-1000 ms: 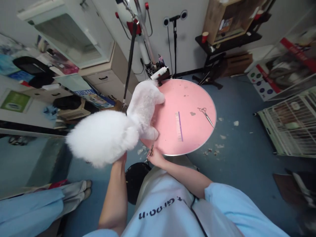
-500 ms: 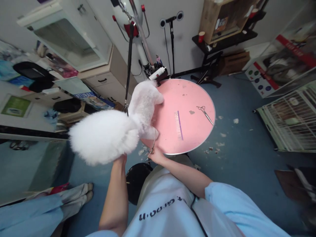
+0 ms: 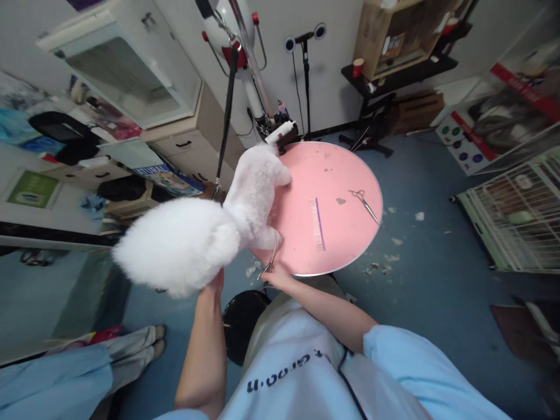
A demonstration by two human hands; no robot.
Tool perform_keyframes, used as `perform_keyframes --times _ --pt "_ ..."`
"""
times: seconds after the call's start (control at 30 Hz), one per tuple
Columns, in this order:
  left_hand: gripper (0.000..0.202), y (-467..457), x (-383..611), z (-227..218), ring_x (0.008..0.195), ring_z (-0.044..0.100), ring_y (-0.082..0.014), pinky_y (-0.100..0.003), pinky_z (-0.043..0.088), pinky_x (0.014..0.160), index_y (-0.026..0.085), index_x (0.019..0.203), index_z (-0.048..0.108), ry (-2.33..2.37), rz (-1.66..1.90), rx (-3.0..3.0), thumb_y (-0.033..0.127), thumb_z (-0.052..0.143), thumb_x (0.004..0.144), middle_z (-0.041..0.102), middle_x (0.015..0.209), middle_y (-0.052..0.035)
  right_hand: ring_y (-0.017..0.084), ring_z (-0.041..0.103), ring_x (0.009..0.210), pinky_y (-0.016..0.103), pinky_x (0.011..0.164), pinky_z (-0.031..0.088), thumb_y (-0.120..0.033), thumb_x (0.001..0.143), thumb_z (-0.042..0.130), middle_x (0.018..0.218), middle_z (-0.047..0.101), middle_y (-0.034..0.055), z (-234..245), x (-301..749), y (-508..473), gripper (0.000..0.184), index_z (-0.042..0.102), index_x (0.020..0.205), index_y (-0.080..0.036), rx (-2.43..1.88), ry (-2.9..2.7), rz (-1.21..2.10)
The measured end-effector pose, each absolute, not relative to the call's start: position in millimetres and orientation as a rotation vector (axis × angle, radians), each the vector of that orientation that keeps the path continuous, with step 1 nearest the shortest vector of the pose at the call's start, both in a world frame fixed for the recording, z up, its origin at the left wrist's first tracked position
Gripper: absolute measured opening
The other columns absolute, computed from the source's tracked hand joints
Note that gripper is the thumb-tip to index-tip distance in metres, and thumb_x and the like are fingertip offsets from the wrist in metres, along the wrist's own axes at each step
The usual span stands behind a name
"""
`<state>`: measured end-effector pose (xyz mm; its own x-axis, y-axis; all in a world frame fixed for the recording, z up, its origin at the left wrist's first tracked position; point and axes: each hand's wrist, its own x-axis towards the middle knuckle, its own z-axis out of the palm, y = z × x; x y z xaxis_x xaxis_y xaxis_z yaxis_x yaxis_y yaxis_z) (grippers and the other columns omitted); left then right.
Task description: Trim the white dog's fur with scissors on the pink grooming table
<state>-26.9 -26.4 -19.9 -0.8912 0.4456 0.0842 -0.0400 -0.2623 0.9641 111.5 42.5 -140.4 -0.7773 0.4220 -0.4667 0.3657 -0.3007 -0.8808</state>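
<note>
A fluffy white dog point(image 3: 205, 233) stands at the left edge of a round pink table point(image 3: 341, 169), tethered by a black strap point(image 3: 225, 122) from an overhead arm. My left hand point(image 3: 213, 284) reaches up under the dog's fluffy head, its fingers buried in the fur. My right hand point(image 3: 275, 275) is closed on a pair of scissors point(image 3: 271, 258) whose blades point up at the dog's front paw. A purple comb point(image 3: 317, 223) and a second pair of scissors point(image 3: 364, 202) lie on the tabletop.
Fur clippings point(image 3: 389, 245) litter the blue floor right of the table. A wire cage point(image 3: 516, 216) stands at the right. Cabinets and drawers point(image 3: 184, 140) line the left wall. Another person's legs point(image 3: 87, 361) show at bottom left. A black stool point(image 3: 240, 315) sits under me.
The dog's head has dipped and shifted slightly left under my left hand. The scissors in my right hand stay at the front paw, barely moved.
</note>
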Motion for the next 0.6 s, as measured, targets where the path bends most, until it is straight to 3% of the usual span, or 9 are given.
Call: perform_keyframes --times 0.1,0.23,0.4,0.53,0.6 --pt "0.038 -26.6 -28.6 -20.6 0.143 0.018 -0.0122 -0.032 0.025 0.122 0.019 0.127 0.05 1.671 2.224 0.497 0.021 0.029 0.095 0.037 0.145 -0.0001 0.012 0.057 0.061 0.019 0.052 0.039 -0.004 0.059 0.061 0.061 0.059 -0.0043 -141.1 110.3 41.9 0.021 0.051 0.069 -0.018 -1.1 -1.812 2.236" --pt "0.041 -26.4 -29.9 -21.5 0.141 0.023 -0.0137 -0.036 0.027 0.12 0.018 0.131 0.045 1.68 2.215 0.452 0.017 0.025 0.096 0.036 0.145 -0.0016 0.011 0.056 0.056 0.019 0.05 0.039 -0.009 0.064 0.061 0.057 0.057 -0.0034 -141.2 109.3 42.0 0.013 0.052 0.065 -0.017 -1.035 -1.789 2.326" --pt "0.041 -27.8 -31.4 -22.9 0.141 0.022 -0.0125 -0.035 0.023 0.121 0.018 0.129 0.048 1.69 2.242 0.426 0.02 0.021 0.097 0.036 0.145 -0.0005 0.011 0.056 0.06 0.018 0.052 0.04 -0.003 0.059 0.062 0.059 0.057 -0.0043 -147.0 107.8 41.5 0.019 0.053 0.068 -0.017 -1.045 -1.76 2.267" --pt "0.038 -29.0 -32.6 -23.9 0.141 0.021 -0.0128 -0.033 0.025 0.121 0.019 0.127 0.051 1.675 2.243 0.417 0.024 0.028 0.096 0.037 0.145 -0.0005 0.011 0.054 0.056 0.019 0.051 0.039 -0.011 0.065 0.062 0.056 0.056 -0.0027 -148.3 107.0 41.2 0.01 0.054 0.063 -0.017 -1.037 -1.789 2.324" --pt "0.038 -29.0 -32.9 -23.8 0.141 0.023 -0.0123 -0.032 0.026 0.12 0.021 0.126 0.052 1.67 2.254 0.419 0.024 0.029 0.096 0.038 0.144 -0.0011 0.011 0.053 0.055 0.019 0.051 0.039 -0.008 0.063 0.062 0.057 0.057 -0.0027 -147.5 106.6 41.0 0.012 0.055 0.066 -0.017 -1.082 -1.775 2.323"
